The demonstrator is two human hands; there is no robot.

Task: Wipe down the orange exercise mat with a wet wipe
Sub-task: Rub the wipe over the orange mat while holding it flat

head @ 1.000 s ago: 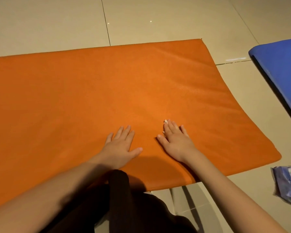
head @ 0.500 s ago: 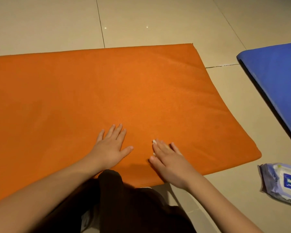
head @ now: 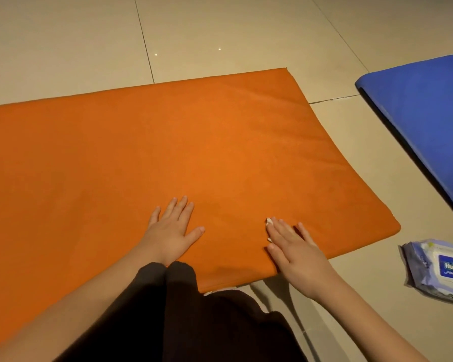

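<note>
Floor (head: 63, 48) carries the mat (head: 194, 152), which lies flat across the centre and left of frame, its right end at mid right. Your left hand (head: 170, 231) lies flat on the mat at lower centre, grip apart, fingers straight, holding nothing. Your right hand (head: 296, 252) presses flat near the mat's lower right edge, grip also apart. The wipe (head: 269, 221) is pinned under its fingers, with only a white corner showing.

Step in hand, as judged: wiping the near right part. Next move calls for an even-pressure sweep, with the left hand bracing the mat.

Bare forearms (head: 89, 296), black trousers (head: 181, 322)
</note>
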